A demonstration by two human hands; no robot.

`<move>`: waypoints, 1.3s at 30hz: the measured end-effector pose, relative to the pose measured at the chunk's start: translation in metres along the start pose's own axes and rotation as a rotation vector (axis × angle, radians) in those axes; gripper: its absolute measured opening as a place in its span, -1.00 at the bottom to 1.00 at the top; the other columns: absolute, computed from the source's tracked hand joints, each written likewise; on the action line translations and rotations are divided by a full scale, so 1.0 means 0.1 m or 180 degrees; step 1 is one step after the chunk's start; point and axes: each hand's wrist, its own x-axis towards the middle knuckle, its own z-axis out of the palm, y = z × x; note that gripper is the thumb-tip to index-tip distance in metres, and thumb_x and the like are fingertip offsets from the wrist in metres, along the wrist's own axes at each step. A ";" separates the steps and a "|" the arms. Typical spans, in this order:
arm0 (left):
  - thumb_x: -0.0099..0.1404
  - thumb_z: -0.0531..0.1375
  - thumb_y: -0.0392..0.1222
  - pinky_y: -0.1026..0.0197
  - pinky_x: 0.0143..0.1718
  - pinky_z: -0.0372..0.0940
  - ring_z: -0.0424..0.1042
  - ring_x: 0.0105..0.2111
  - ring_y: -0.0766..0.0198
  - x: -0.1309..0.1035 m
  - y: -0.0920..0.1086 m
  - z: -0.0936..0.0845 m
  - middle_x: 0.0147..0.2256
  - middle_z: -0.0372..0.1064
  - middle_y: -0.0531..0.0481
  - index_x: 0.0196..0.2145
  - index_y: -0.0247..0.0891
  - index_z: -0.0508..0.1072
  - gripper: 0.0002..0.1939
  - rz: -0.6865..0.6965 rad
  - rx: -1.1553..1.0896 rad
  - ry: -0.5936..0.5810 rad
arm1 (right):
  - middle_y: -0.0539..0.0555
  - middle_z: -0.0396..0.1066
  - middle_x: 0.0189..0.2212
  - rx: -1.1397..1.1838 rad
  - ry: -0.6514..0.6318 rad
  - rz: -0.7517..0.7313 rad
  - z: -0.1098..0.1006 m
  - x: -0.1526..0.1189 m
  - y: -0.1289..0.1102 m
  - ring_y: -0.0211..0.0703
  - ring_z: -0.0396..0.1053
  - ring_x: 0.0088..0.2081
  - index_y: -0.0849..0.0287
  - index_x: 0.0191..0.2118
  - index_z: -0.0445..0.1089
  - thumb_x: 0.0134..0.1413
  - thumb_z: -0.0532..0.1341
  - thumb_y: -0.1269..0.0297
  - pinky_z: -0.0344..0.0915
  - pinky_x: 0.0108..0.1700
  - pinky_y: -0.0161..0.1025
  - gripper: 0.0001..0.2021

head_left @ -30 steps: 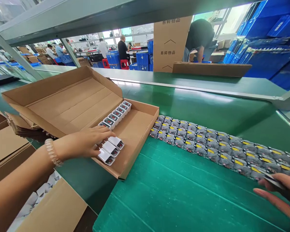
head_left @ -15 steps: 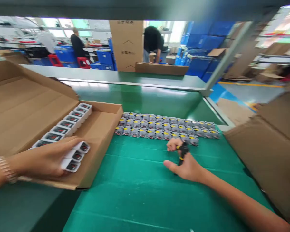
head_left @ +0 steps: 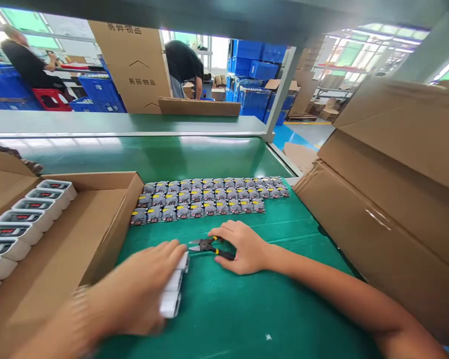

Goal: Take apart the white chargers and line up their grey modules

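My left hand (head_left: 138,284), blurred by motion, grips a short row of white plastic cases (head_left: 173,289) over the green mat (head_left: 224,309). My right hand (head_left: 243,247) holds black-and-yellow cutting pliers (head_left: 205,245), whose jaws stand apart and point left toward the cases. Behind both hands, small grey pieces with yellow marks (head_left: 196,209) lie in three rows. At the left, an open cardboard box (head_left: 101,199) holds a line of white cases (head_left: 22,217) with black and red insides.
A large open cardboard box (head_left: 362,224) stands at the right. Beyond the mat runs a green belt (head_left: 153,154) with a metal ledge (head_left: 115,124) behind it. Farther back, one person (head_left: 185,62) bends over and another (head_left: 22,60) sits near blue crates (head_left: 252,99).
My left hand has carried its cases out of the cardboard box to the mat. The pliers now point left, closer to the cases. The camera view has turned right.
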 end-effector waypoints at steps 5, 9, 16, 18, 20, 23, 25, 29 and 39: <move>-0.16 0.14 -0.17 -0.13 0.03 0.23 0.23 0.04 -0.16 0.28 0.21 0.11 0.09 0.17 -0.38 0.14 -0.45 0.11 -0.15 -0.0432 -0.0015 -0.0359 | 0.09 0.35 -0.26 -0.0314 -0.0567 0.0113 -0.16 -0.02 0.11 -0.09 0.27 -0.25 0.16 -0.03 0.30 0.05 0.23 0.16 0.15 -0.23 -0.17 -0.63; -0.05 0.21 -0.03 -0.16 0.03 0.22 0.20 0.01 -0.13 0.25 0.23 0.12 0.03 0.17 -0.33 0.14 -0.42 0.08 -0.17 -0.0560 -0.0348 -0.0195 | 0.07 0.35 -0.31 -0.0301 -0.0779 0.0012 -0.20 -0.01 0.18 -0.11 0.26 -0.28 0.15 -0.03 0.31 0.11 0.20 0.15 0.12 -0.26 -0.21 -0.67; 0.09 0.19 0.07 -0.12 -0.01 0.23 0.20 -0.05 -0.05 0.32 0.26 0.21 0.00 0.18 -0.25 0.12 -0.33 0.05 -0.26 -0.0518 -0.0280 0.0235 | 0.10 0.33 -0.31 -0.0613 -0.0700 -0.0191 -0.10 0.00 0.23 -0.10 0.22 -0.30 0.18 0.01 0.28 0.22 0.11 0.12 0.10 -0.28 -0.20 -0.67; 0.09 0.18 0.10 -0.11 -0.04 0.24 0.21 -0.07 -0.04 0.32 0.25 0.21 -0.02 0.19 -0.23 0.11 -0.32 0.06 -0.26 -0.0505 -0.0246 0.0235 | 0.10 0.33 -0.31 -0.0633 -0.0699 -0.0225 -0.10 0.00 0.24 -0.10 0.22 -0.30 0.18 0.01 0.28 0.23 0.10 0.11 0.09 -0.28 -0.20 -0.67; 0.09 0.18 0.12 -0.10 -0.05 0.25 0.22 -0.08 -0.03 0.32 0.25 0.21 -0.03 0.20 -0.23 0.11 -0.32 0.07 -0.26 -0.0512 -0.0216 0.0221 | 0.09 0.33 -0.31 -0.0637 -0.0692 -0.0251 -0.11 0.00 0.25 -0.10 0.22 -0.30 0.18 0.02 0.28 0.23 0.10 0.09 0.08 -0.29 -0.21 -0.66; 0.10 0.17 0.11 -0.10 -0.04 0.24 0.21 -0.06 -0.04 0.31 0.25 0.20 -0.01 0.19 -0.23 0.12 -0.33 0.07 -0.26 -0.0508 -0.0164 0.0219 | 0.09 0.33 -0.31 -0.0647 -0.0651 -0.0247 -0.11 0.00 0.25 -0.11 0.22 -0.30 0.18 0.02 0.28 0.23 0.11 0.06 0.07 -0.30 -0.21 -0.64; 0.10 0.17 0.12 -0.11 -0.03 0.23 0.20 -0.05 -0.04 0.31 0.25 0.20 0.00 0.18 -0.24 0.11 -0.34 0.07 -0.26 -0.0506 -0.0129 0.0214 | 0.09 0.32 -0.31 -0.0644 -0.0621 -0.0241 -0.11 -0.01 0.25 -0.11 0.22 -0.29 0.18 0.02 0.28 0.22 0.12 0.05 0.07 -0.30 -0.21 -0.64; 0.11 0.16 0.12 -0.10 -0.03 0.23 0.19 -0.05 -0.03 0.32 0.25 0.21 0.01 0.17 -0.24 0.12 -0.36 0.05 -0.26 -0.0461 -0.0105 0.0201 | 0.09 0.32 -0.30 -0.0631 -0.0616 -0.0219 -0.11 -0.01 0.24 -0.11 0.22 -0.29 0.18 0.02 0.29 0.21 0.13 0.05 0.07 -0.30 -0.21 -0.63; 0.11 0.16 0.14 -0.09 -0.06 0.23 0.20 -0.10 0.01 0.32 0.26 0.20 -0.04 0.18 -0.19 0.10 -0.32 0.04 -0.27 -0.0497 -0.0148 0.0237 | 0.11 0.33 -0.29 -0.0663 -0.0574 -0.0175 -0.10 -0.01 0.21 -0.09 0.23 -0.28 0.19 0.01 0.30 0.20 0.14 0.09 0.07 -0.28 -0.21 -0.65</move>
